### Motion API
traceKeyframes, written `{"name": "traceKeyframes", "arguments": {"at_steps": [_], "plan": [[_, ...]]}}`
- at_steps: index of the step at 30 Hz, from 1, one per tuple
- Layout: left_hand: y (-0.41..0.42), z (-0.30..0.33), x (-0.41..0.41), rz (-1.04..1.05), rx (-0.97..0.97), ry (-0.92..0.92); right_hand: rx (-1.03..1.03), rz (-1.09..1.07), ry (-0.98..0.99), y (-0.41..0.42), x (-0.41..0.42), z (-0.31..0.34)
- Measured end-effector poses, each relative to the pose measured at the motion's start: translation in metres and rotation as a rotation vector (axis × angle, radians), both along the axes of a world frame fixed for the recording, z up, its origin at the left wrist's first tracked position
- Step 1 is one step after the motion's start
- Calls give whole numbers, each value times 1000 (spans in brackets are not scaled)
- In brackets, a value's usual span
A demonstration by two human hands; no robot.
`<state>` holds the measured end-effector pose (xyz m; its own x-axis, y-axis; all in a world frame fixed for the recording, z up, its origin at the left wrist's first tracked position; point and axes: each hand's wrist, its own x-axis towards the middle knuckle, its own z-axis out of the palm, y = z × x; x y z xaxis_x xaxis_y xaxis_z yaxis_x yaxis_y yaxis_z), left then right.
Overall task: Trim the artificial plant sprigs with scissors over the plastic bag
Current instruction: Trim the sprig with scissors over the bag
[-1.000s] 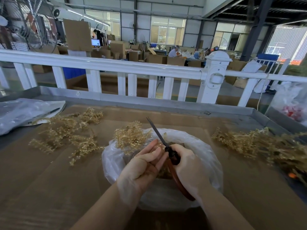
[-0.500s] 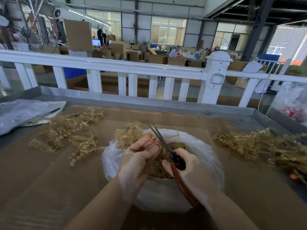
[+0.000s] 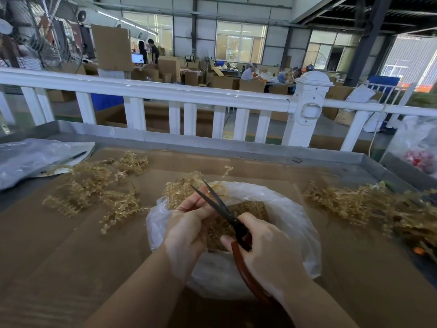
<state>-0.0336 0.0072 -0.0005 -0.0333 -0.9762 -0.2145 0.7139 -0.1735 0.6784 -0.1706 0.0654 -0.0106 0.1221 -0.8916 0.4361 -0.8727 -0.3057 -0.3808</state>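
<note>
Nearest the person, the right hand [image 3: 267, 254] is wrapped round the reddish handles of the scissors [image 3: 222, 209], its grip curled tight on them, so the blades angle up and away toward the far edge. The blades stand slightly parted at the tips, which suggests a cut is about to be made or has just been made.

Just to the left, the left hand [image 3: 189, 228] pinches a gold plant sprig [image 3: 182, 190] between fingers and thumb, its grip pressed on the stem end so the bushy part sticks out beyond the fingers. The blades cross right beside those fingertips, probably so the cut lands close to the held stem.

Both hands work directly above the open plastic bag [image 3: 290, 216], which sits in the middle of the tabletop and already holds a heap of gold trimmings [image 3: 250, 209]; holding the work here lets offcuts drop straight in.

Farther out, a pile of sprigs [image 3: 99, 185] lies toward the left edge, and a denser pile [image 3: 369, 207] toward the right edge; which is trimmed and which waits cannot be told. A clear plastic sheet [image 3: 35, 157] lies at the far left corner, and a white railing [image 3: 189, 95] runs behind the tabletop [image 3: 71, 245].
</note>
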Motion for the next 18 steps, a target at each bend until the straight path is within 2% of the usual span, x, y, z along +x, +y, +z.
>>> {"name": "traceKeyframes", "arguments": {"at_steps": [4, 9, 18], "plan": [[-6, -2, 1, 14, 47, 143, 52, -56, -9, -6, -3, -2], [-8, -3, 5, 4, 63, 196, 106, -49, -9, -8, -8, -4], [-4, 0, 6, 9, -3, 44, -26, 12, -16, 0, -1, 2]]}}
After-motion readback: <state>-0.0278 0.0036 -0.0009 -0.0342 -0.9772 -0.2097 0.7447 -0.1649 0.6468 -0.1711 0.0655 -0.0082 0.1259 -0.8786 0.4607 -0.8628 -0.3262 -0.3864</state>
